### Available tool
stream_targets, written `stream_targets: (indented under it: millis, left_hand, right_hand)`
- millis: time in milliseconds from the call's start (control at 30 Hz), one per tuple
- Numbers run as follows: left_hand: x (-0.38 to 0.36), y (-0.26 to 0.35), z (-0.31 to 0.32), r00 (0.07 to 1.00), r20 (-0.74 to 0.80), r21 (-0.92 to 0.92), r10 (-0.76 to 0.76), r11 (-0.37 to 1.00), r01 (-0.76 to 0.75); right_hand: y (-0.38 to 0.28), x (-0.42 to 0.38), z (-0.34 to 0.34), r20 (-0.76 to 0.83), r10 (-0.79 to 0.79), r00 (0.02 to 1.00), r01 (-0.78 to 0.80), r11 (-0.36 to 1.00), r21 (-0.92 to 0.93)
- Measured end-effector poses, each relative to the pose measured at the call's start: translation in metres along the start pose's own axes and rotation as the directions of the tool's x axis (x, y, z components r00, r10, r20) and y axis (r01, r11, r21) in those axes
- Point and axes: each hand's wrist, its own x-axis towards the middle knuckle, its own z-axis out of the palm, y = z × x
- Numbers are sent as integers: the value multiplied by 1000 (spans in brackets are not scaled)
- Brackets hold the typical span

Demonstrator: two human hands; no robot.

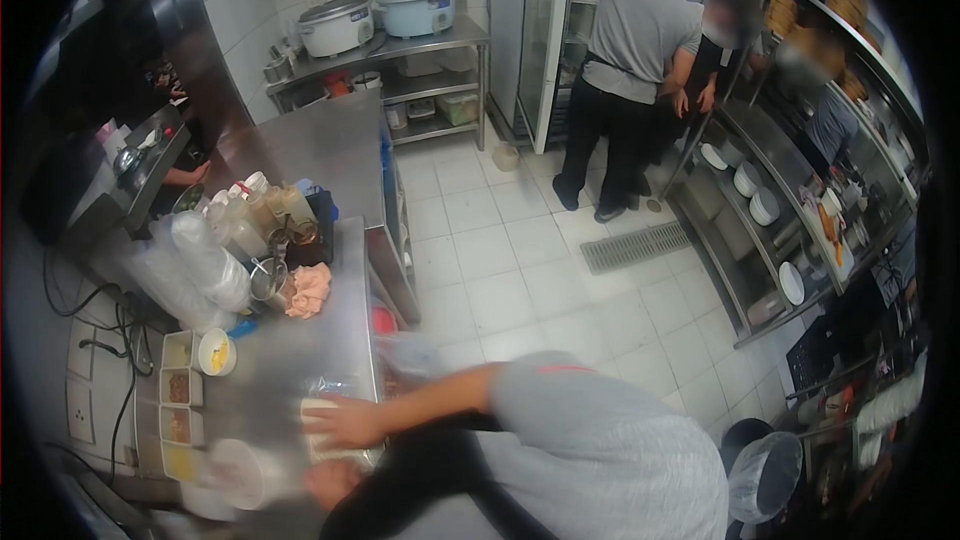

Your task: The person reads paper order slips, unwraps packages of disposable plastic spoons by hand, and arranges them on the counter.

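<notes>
My right hand (345,422) reaches over the steel counter (290,350), its fingers stretched out on a pale, flat item (318,442) that it partly covers. Just below it, my left hand (332,480) is smeared by motion, and its fingers cannot be made out. A blurred white round bowl or plate (242,472) lies to the left of both hands. Beyond the right hand is a piece of clear plastic (332,386). Along the wall side stand small containers of ingredients (180,388) and a white bowl with yellow pieces (216,351).
Squeeze bottles (240,225), plastic bags (205,265) and a pink cloth (309,290) crowd the counter's far part. Two rice cookers (336,26) stand on a back shelf. A person (640,30) stands at an open fridge, others nearby. Shelves with bowls (747,180) are at right.
</notes>
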Motion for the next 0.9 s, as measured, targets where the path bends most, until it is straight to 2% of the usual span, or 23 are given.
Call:
stream_targets:
  millis: [100, 200, 233, 267, 333, 367, 433, 567, 600, 667, 700, 733, 833, 867, 900]
  left_hand:
    - [-53, -42, 60, 948, 303, 221, -98, 975, 30]
    - [-75, -78, 63, 983, 182, -57, 23, 998, -13]
    - [-85, -84, 65, 931, 358, 35, -68, 998, 60]
    - [-96, -88, 71, 842, 511, 139, -172, 983, 117]
    - [-122, -93, 85, 565, 727, 361, -390, 917, 168]
    - [-130, -92, 82, 438, 769, 431, -466, 884, 183]
    - [-138, -93, 74, 298, 788, 490, -539, 842, 228]
    - [-112, -82, 24, 191, 781, 507, -594, 783, 361]
    - [-92, -77, 3, 201, 774, 492, -601, 769, 408]
    - [-50, -62, -39, 369, 734, 365, -571, 788, 496]
    - [-31, -28, -59, 712, 517, 82, -475, 856, 511]
    - [-12, 5, -80, 932, 209, -127, -296, 937, 326]
    - [25, 6, -78, 938, 334, -102, -96, 985, 137]
    - [24, 1, -71, 935, 341, -98, -101, 985, 142]
    - [16, -8, -61, 931, 350, -94, -105, 985, 146]
  right_hand:
    - [3, 0, 8, -52, -9, 999, 6, 999, -53]
    - [4, 3, 6, -33, -22, 999, 21, 999, -40]
    - [6, 3, 2, -10, -28, 1000, 28, 999, -24]
    - [7, 3, -2, 15, -38, 999, 38, 999, -7]
    - [4, 4, -7, 55, -38, 998, 39, 999, -14]
    - [4, 4, -9, 76, -37, 996, 38, 999, -17]
    - [4, 4, -10, 41, -73, 997, 73, 997, 1]
    - [11, 4, -4, 38, -98, 994, 97, 995, 33]
    - [11, 4, -4, 42, -94, 995, 93, 995, 44]
    - [9, 3, -6, 50, -86, 995, 82, 994, 67]
    - [9, 4, -3, 1, -89, 996, 89, 994, 62]
    - [10, 3, 1, -48, -91, 995, 94, 994, 55]
    - [10, 2, -13, -166, -37, 985, 40, 999, 16]
    - [10, 0, -21, -202, -12, 979, 12, 1000, 3]
    - [10, -5, -29, -232, 99, 968, -90, 995, 49]
